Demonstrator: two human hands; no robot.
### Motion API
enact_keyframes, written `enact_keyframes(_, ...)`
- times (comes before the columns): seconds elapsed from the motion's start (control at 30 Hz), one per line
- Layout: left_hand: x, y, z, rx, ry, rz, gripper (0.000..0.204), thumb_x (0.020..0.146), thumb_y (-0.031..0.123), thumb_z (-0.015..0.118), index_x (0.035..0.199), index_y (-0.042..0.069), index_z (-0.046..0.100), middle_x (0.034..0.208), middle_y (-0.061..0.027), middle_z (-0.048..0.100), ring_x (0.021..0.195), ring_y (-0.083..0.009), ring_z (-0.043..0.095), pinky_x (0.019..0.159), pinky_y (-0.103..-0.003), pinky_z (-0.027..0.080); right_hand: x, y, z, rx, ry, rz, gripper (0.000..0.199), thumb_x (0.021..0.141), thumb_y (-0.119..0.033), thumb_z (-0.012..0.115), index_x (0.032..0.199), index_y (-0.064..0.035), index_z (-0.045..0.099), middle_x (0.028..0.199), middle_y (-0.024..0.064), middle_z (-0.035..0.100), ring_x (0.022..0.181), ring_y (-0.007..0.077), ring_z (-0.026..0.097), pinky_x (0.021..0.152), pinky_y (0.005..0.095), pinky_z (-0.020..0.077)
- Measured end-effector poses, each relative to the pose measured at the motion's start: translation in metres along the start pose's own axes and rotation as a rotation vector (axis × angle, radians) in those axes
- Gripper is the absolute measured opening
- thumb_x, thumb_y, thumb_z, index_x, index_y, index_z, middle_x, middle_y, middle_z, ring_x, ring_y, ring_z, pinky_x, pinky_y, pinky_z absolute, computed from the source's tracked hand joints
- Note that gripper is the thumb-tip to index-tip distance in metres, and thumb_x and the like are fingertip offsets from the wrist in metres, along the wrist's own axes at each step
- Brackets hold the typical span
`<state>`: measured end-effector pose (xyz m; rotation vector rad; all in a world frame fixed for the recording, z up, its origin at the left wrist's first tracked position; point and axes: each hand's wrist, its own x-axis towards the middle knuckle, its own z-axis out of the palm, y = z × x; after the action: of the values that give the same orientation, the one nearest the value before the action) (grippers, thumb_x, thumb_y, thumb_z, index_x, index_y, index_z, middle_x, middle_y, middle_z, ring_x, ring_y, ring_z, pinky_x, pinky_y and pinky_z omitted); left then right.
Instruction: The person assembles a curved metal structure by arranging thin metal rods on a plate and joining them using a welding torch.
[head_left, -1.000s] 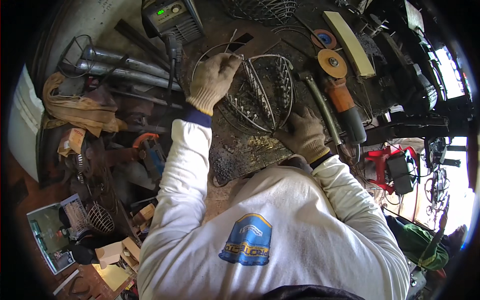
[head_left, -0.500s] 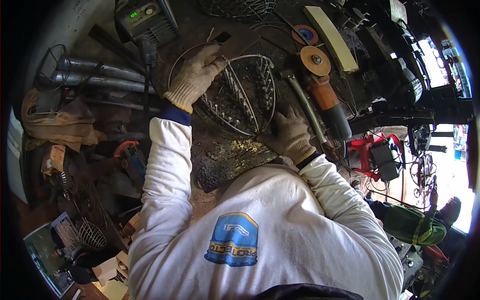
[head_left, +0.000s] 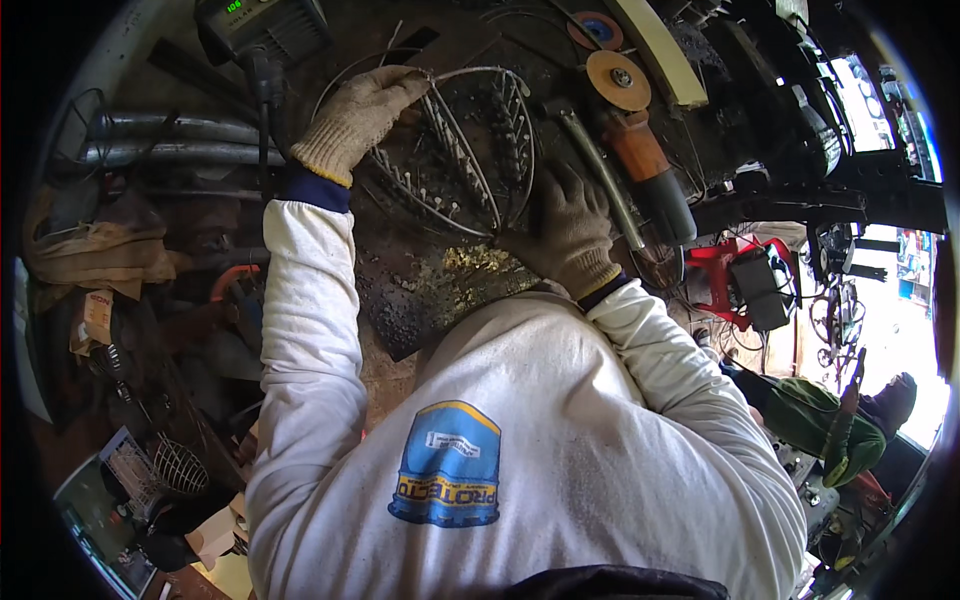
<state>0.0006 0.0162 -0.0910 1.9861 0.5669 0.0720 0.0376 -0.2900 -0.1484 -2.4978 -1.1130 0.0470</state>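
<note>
The wire frame (head_left: 465, 160), a leaf-shaped piece of bent rods with short stubs along its ribs, lies on the dark, gritty tabletop (head_left: 410, 290) between the person's two gloved hands, close in front of the body, where both arms reach it without stretching. The left hand (head_left: 362, 115) has its grip closed on the frame's upper corner, thumb and fingers pinching the thin rod, probably because such a light, springy piece would slide or twist if left loose. The right hand (head_left: 572, 225) rests low beside the frame's pointed lower end, fingers loosely extended and thumb side toward the tip; whether its grip holds the rod there cannot be told, though the placing suggests a steadying brace opposite the left. Just right of that hand lies a metal tube (head_left: 603, 180), and next to it an angle grinder (head_left: 645, 165), its disc turned away from the person and its grey body end nearer, which seems to keep the edge clear of the sleeves. A welding machine (head_left: 265, 35) stands at the far left, apart from the frame
</note>
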Motion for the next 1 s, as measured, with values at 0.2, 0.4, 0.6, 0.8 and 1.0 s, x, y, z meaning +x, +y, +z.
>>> enact_keyframes(0.2, -0.001, -0.007, -0.002, 0.056, 0.036, -0.039, 0.046, 0.101, 0.05, 0.067, 0.124, 0.012, 0.075, 0.1, 0.0003, 0.075, 0.09, -0.0131, 0.066, 0.086, -0.03, 0.052, 0.005, -0.003, -0.008, 0.099, -0.088, 0.15, 0.123, 0.065, -0.052, 0.093, 0.16, -0.0046, 0.031, 0.156, 0.0232, 0.046, 0.145, 0.0434, 0.043, 0.119, 0.0493, 0.0399)
enact_keyframes(0.4, -0.037, -0.002, -0.002, 0.255, 0.432, 0.331, 0.038, 0.102, 0.04, 0.07, 0.123, 0.009, 0.074, 0.099, -0.008, 0.076, 0.091, -0.0181, 0.071, 0.082, -0.031, 0.055, -0.012, 0.057, -0.004, 0.874, 0.069, 0.059, 0.069, 0.09, -0.009, 0.078, 0.151, 0.0008, 0.048, 0.141, 0.0211, 0.064, 0.13, 0.0291, 0.064, 0.113, 0.0382, 0.0499)
enact_keyframes(0.6, -0.113, -0.03, 0.011, 0.3, 0.627, 0.33, 0.014, 0.097, 0.021, 0.074, 0.105, 0.009, 0.074, 0.099, -0.01, 0.077, 0.087, -0.0254, 0.075, 0.075, -0.037, 0.058, -0.023, 0.038, -0.027, 0.816, 0.07, 0.178, 0.032, 0.097, -0.006, 0.067, 0.129, -0.0005, 0.069, 0.122, 0.0166, 0.075, 0.113, 0.0263, 0.072, 0.096, 0.0384, 0.0589)
enact_keyframes(0.8, -0.158, -0.061, 0.054, 0.478, 0.479, 0.42, 0.022, 0.087, 0.02, 0.082, 0.105, 0.01, 0.075, 0.1, -0.0081, 0.076, 0.088, -0.0293, 0.073, 0.08, -0.042, 0.059, -0.001, 0.03, -0.023, 0.365, 0.02, -0.023, 0.034, 0.093, -0.026, 0.075, 0.123, -0.0102, 0.074, 0.12, 0.0158, 0.072, 0.109, 0.0358, 0.071, 0.093, 0.0429, 0.0579)
enact_keyframes(1.0, -0.159, -0.053, 0.085, 0.723, 0.437, 0.188, 0.034, 0.082, 0.029, 0.084, 0.111, 0.013, 0.076, 0.13, -0.0093, 0.068, 0.107, -0.0336, 0.072, 0.09, -0.045, 0.06, 0.011, 0.016, -0.016, 0.118, -0.027, -0.21, 0.042, 0.089, -0.039, 0.077, 0.118, -0.0098, 0.076, 0.126, 0.0147, 0.07, 0.116, 0.0382, 0.067, 0.099, 0.0482, 0.0542)
